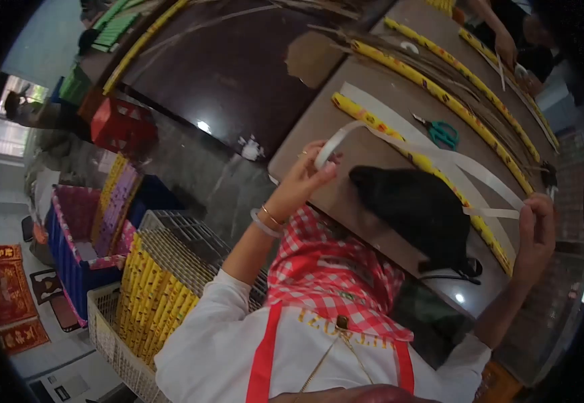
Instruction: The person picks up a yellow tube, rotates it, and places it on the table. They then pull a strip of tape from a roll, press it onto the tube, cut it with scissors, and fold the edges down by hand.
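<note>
Head view: a white tape (456,161) stretches in a loose, slightly twisted band between the person's two hands, above the grey-brown table (315,122). Its ring-shaped, coiled end sits in the left hand (309,171), whose thumb and fingers grip it near the table's edge. The right hand (537,225) pinches the other end between thumb and fingers, over the far right side of the table.

Under the band lies a yellow patterned rod (441,176), set slantwise, with a pale flat strip (372,102) along its far side. Between this rod and the person's body rests a soft-looking black item (413,211); what it is, I cannot tell. Beyond the rod lie scissors (444,134) with teal handles, then further yellow rods (446,101) with thin brown sticks among them. At the upper right, another person's hand (505,50) reaches down to the table; its grip is too small to read.

The wearer has white sleeves, a red-checked apron (332,269) and bands on the left wrist. To the left, a pale basket (103,305) holds many upright yellow rods, beside a blue crate (70,245) with a pink patterned lining. Higher up are a red basket (121,127) and a dark, shiny table (225,80).
</note>
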Action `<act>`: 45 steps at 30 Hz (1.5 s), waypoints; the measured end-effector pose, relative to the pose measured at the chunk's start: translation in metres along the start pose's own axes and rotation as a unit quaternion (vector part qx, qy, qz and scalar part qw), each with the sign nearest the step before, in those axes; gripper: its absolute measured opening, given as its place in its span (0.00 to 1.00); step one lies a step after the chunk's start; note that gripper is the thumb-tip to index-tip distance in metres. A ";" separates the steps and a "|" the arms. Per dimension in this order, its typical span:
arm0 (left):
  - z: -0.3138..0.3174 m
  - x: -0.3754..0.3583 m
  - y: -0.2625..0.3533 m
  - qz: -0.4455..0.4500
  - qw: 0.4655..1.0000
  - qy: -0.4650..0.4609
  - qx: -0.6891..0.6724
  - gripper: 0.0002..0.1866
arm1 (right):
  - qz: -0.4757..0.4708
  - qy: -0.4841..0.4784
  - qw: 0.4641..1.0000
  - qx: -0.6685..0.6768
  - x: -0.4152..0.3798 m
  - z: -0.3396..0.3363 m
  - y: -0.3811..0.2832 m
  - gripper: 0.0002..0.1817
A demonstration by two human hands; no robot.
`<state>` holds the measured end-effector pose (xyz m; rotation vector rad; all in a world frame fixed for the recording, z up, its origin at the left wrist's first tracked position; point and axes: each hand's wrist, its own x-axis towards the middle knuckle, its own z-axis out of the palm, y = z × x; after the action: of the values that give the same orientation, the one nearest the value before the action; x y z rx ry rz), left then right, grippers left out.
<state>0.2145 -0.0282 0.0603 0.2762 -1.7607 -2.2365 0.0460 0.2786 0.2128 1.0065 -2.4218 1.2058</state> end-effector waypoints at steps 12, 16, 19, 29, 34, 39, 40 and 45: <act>-0.061 0.145 0.182 0.153 0.970 -0.022 0.187 0.18 | -0.067 -0.090 0.958 0.262 0.154 0.053 -0.050 0.02; -0.047 0.195 0.205 0.213 0.943 -0.011 0.254 0.14 | 0.019 -0.114 0.941 0.317 0.207 0.089 -0.041 0.07; -0.031 0.216 0.192 0.057 0.975 0.063 0.203 0.15 | 0.063 -0.089 0.891 0.442 0.227 0.134 -0.031 0.07; 0.005 0.252 0.107 -0.137 0.989 0.059 -0.011 0.20 | 0.242 -0.225 0.760 0.560 0.243 0.262 0.010 0.10; -0.040 0.251 0.105 -0.147 0.974 0.165 0.059 0.16 | 0.235 -0.345 0.737 0.532 0.239 0.313 0.020 0.14; -0.175 0.267 0.105 -0.152 0.916 0.279 0.244 0.09 | 0.189 -0.368 0.780 0.471 0.223 0.301 0.045 0.16; -0.208 0.278 0.113 -0.101 0.885 0.307 0.336 0.10 | 0.190 -0.411 0.796 0.403 0.225 0.281 0.051 0.14; -0.412 0.360 0.146 0.029 0.640 0.275 0.717 0.15 | 0.311 -0.375 0.809 0.329 0.193 0.219 0.107 0.11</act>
<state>0.0215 -0.5582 0.1125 0.9929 -2.5273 -0.0783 -0.1507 0.0622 0.1078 0.9980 -3.1629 2.3740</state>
